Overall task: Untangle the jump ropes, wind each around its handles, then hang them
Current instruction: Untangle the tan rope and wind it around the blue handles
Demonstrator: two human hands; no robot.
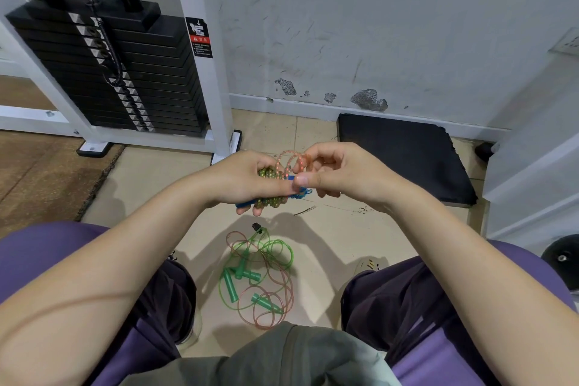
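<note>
My left hand (242, 180) grips a bundle of blue handles (247, 204) with a beaded rope (272, 174) wound around them, held above the floor. My right hand (338, 171) pinches the pink end of that beaded rope (293, 160), which arches in loops between the two hands. On the floor between my knees lies a tangle of green and pink ropes (266, 279) with several green handles (250, 274) among them. A small black clip (257, 226) sits at the top of that tangle.
A white-framed weight stack (119, 72) stands at the left. A black mat (404, 153) lies against the scuffed wall on the right. I sit on a purple seat (454, 357). A black weight (564, 257) lies at the far right.
</note>
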